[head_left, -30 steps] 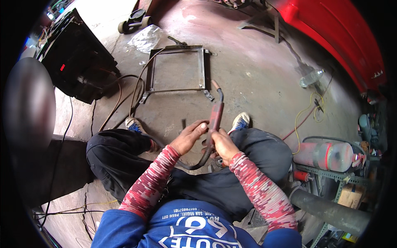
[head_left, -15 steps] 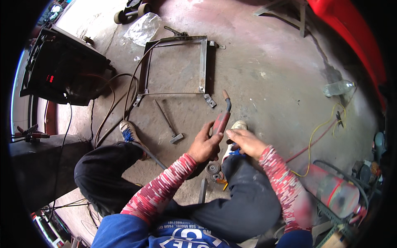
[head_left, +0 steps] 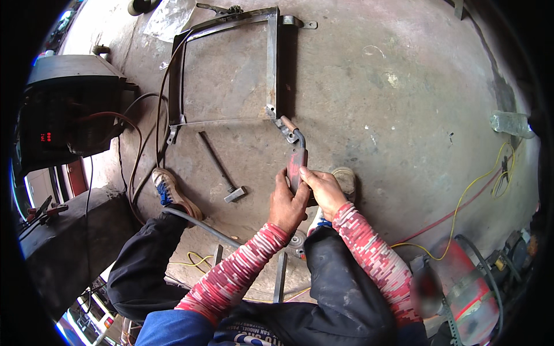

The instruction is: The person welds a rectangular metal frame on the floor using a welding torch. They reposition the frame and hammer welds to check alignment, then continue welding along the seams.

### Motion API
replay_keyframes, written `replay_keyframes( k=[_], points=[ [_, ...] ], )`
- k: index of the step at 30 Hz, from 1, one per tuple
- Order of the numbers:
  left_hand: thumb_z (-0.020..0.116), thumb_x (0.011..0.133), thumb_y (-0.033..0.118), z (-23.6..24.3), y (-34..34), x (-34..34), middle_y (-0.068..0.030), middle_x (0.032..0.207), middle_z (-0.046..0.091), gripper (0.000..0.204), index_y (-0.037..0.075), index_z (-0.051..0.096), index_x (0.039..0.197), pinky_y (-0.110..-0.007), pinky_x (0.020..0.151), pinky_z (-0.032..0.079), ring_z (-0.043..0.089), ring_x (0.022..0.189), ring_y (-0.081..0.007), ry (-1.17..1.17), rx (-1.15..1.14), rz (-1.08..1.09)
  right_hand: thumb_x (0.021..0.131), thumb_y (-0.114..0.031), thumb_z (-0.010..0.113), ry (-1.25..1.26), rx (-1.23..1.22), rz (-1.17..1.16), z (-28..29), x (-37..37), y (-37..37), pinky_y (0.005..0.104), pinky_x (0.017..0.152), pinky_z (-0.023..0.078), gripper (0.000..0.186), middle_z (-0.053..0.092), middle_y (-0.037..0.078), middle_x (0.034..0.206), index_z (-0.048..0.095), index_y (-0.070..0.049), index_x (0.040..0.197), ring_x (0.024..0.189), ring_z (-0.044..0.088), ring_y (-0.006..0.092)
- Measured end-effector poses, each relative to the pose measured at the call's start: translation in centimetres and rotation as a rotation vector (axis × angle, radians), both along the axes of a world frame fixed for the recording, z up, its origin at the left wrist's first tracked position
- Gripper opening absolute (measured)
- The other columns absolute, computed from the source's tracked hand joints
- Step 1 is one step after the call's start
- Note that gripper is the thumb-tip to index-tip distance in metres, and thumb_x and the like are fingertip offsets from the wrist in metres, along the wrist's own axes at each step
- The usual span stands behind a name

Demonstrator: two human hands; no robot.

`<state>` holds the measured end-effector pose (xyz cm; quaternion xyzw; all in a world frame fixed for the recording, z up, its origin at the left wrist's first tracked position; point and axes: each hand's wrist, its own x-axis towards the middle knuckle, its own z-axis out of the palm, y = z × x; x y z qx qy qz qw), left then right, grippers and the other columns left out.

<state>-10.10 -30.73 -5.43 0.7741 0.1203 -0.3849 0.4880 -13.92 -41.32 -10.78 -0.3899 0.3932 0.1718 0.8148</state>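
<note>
A welding torch (head_left: 296, 161) with a worn red handle and a bent copper-coloured nozzle is wrapped in the fingers of my left hand (head_left: 287, 205). My right hand (head_left: 324, 191) closes on the same handle from the right, its thumb pressed along the side and its other fingers partly hidden. The nozzle points away from me and overlaps, in the picture, a drilled metal tab at the near right corner of a square steel frame (head_left: 272, 63). That frame lies on the concrete floor, with a clamp (head_left: 216, 10) at its far edge.
A hammer (head_left: 216, 164) lies left of my hands. Cables run from the welding machine (head_left: 57, 124) at left. A plastic bottle (head_left: 511, 124), a yellow cord (head_left: 456, 216) and a red cylinder (head_left: 470, 288) are at right. My shoes (head_left: 176, 196) stand either side.
The torch has come nearer the frame's near right corner. My right hand, loose beside the handle before, now grips it. The view has tilted, shifting the frame up and left.
</note>
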Motion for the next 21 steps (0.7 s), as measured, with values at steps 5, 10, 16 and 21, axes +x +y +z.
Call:
replay_keyframes(
  k=[5,10,16,21],
  points=[
    [0.058,0.091,0.026,-0.6,-0.3,0.3,-0.0148,0.072,0.063,0.058,-0.002,0.037,0.136,-0.035,0.045,0.05,0.063,0.051,-0.021,-0.02,0.052,-0.008,0.101,-0.03,0.053,-0.006,-0.038,-0.002,-0.6,0.6,0.2,0.0258,0.061,0.043,0.035,0.057,-0.003,0.075,0.065,-0.001,0.085,0.068,0.049,0.0061],
    [0.057,0.091,0.026,-1.6,-0.2,-0.2,-0.0163,0.068,0.064,0.056,-0.003,0.037,0.135,-0.037,0.046,0.05,0.064,0.051,-0.0247,-0.11,0.067,-0.047,0.101,-0.028,0.052,-0.011,-0.08,0.009,-1.1,0.2,0.4,0.0259,0.062,0.043,0.034,0.056,-0.002,0.075,0.064,-0.001,0.085,0.069,0.048,0.0062],
    [0.057,0.091,0.026,-1.9,-0.2,-0.5,-0.0192,0.069,0.064,0.055,-0.003,0.038,0.134,-0.04,0.049,0.051,0.066,0.053,-0.0271,-0.122,0.085,-0.045,0.102,-0.028,0.051,-0.053,-0.111,-0.011,-1.6,0.1,0.8,0.0264,0.065,0.043,0.034,0.057,-0.002,0.077,0.064,0.0,0.087,0.072,0.049,0.0066],
    [0.057,0.091,0.027,-3.2,-0.2,-0.7,-0.024,0.074,0.065,0.054,-0.002,0.039,0.133,-0.045,0.058,0.052,0.067,0.062,-0.0357,-0.168,0.161,-0.098,0.102,-0.027,0.049,-0.053,-0.109,0.034,-2.2,0.1,0.5,0.0264,0.067,0.044,0.034,0.057,-0.001,0.079,0.064,0.001,0.091,0.073,0.049,0.0072]
  ],
)
